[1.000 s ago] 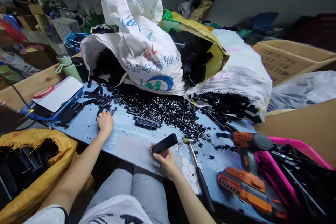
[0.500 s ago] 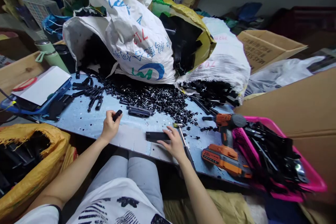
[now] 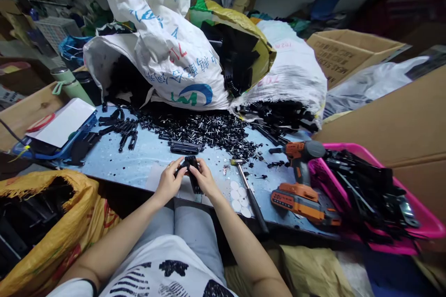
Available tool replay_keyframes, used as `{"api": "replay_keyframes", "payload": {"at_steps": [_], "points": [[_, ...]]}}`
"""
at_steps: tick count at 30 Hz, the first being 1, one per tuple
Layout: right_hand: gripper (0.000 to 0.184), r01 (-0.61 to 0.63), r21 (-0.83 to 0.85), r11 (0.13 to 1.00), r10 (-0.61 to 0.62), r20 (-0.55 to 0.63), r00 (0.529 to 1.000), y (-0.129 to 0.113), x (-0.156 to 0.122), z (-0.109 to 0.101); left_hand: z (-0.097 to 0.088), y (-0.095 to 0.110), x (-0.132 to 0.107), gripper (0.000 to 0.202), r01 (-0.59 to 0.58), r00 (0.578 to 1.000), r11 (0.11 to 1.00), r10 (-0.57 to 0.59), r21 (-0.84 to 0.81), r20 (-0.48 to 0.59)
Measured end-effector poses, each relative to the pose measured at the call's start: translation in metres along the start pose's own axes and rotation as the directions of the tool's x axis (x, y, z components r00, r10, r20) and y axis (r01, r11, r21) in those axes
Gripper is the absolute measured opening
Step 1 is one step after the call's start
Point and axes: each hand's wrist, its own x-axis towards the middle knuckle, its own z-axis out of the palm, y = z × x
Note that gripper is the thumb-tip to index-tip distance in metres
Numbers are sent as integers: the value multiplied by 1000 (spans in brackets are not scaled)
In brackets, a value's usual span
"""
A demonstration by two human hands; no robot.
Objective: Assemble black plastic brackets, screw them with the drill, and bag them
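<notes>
My left hand (image 3: 170, 180) and my right hand (image 3: 206, 179) meet over the front edge of the blue table (image 3: 114, 162). The right one grips a black rectangular plastic part (image 3: 194, 182), tilted with one end toward me. My left fingers are closed on a small black piece at its far end, mostly hidden by fingers and thumb. Just beyond my hands lies a long black plastic part (image 3: 185, 147). Behind it spreads a heap of small black pieces with metal pins (image 3: 219, 131). A hammer (image 3: 251, 195) rests to the right of my right hand.
An orange cordless drill (image 3: 299, 195) and a pink basket (image 3: 365, 151) of black parts stand at right. White sacks (image 3: 184, 65) spill black parts at the back. A yellow sack (image 3: 80, 218) is at left, near a blue tray (image 3: 83, 125). White discs (image 3: 240, 197) lie by the hammer.
My left hand has moved right with the small black piece, and my right hand left with the rectangular part. They were apart and now meet. The rectangular part has turned from sideways to lengthwise.
</notes>
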Motion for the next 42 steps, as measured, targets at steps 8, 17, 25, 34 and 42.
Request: {"api": "replay_keyframes", "payload": {"at_steps": [8,17,25,34,42], "points": [[67,-104,107,989,90,128,988,0,-10,-13,-10,7,3,36,-87,989,994,78,65,127],[52,194,-183,964,-163,173,971,-21,-2,-26,-1,18,2,34,-210,977,973,213,90,-24],[56,199,-187,962,-209,-35,977,0,-9,17,7,16,13,36,-205,964,979,199,-14,-178],[31,-132,-606,784,-270,-525,807,-9,122,-170,12,-29,1,52,-212,974,810,132,547,182],[18,-346,-402,848,-197,-844,498,-25,140,-287,24,-19,35,38,-565,743,604,75,563,665]]}}
